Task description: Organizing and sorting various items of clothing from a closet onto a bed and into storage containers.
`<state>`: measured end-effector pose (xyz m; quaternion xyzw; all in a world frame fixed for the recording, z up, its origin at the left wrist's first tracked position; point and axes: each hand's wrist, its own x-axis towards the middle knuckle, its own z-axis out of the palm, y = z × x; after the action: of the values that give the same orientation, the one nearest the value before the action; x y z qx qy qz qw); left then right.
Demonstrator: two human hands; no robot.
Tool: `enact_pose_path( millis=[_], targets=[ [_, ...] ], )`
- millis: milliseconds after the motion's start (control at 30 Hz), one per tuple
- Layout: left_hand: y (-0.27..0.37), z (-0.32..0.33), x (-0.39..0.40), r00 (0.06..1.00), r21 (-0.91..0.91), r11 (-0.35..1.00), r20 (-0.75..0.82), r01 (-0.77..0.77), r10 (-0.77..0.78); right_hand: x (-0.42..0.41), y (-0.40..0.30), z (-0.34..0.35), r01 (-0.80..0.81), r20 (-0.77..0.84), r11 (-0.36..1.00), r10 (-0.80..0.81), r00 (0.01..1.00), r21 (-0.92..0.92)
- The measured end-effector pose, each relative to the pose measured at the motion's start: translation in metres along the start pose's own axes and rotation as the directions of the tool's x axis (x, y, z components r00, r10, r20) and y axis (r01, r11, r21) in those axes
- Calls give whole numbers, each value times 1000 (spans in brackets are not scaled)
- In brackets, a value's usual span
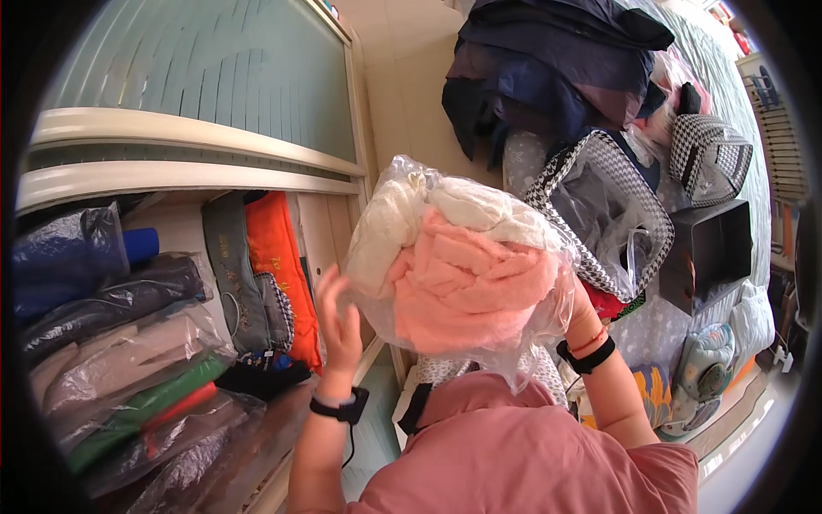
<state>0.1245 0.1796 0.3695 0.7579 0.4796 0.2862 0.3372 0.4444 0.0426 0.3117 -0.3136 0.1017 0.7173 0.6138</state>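
A clear plastic bag (552, 334) is raised in front of my chest. Inside it lie a folded pink fleecy textile (475, 283) and some white fabric (491, 202) along the top and left. My right hand (580, 308) holds the bag at its right side, with the fingers mostly hidden behind plastic. Beside the bag's left edge, my left hand (340, 327) is raised with fingers spread, gripping nothing. Both wrists wear black bands.
Left, an open sliding-door wardrobe (192, 177) holds garments in plastic covers (128, 360) and an orange textile (282, 257). On the bed at right are dark clothes (552, 64), an open houndstooth storage bag (652, 212), a smaller houndstooth item (709, 154) and a black box (687, 257).
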Motion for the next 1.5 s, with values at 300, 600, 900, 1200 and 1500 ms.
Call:
enact_pose_path(
  millis=[300,600,900,1200,1500],
  targets=[
    [-75,32,57,524,-449,273,768,851,-368,-4,-1,-17,-27,56,999,30,998,-46],
    [-6,18,68,511,-334,452,783,827,-355,-7,-10,-55,-72,50,993,77,996,-96],
    [19,3,52,648,-436,508,659,742,-381,-3,-8,-51,68,34,965,-62,998,-255],
    [29,-3,39,718,-484,551,594,680,-363,11,2,-88,-85,142,859,14,990,505],
    [25,-11,22,721,-483,550,574,681,-389,0,-9,-78,88,-152,994,-98,983,-69]
  ],
)
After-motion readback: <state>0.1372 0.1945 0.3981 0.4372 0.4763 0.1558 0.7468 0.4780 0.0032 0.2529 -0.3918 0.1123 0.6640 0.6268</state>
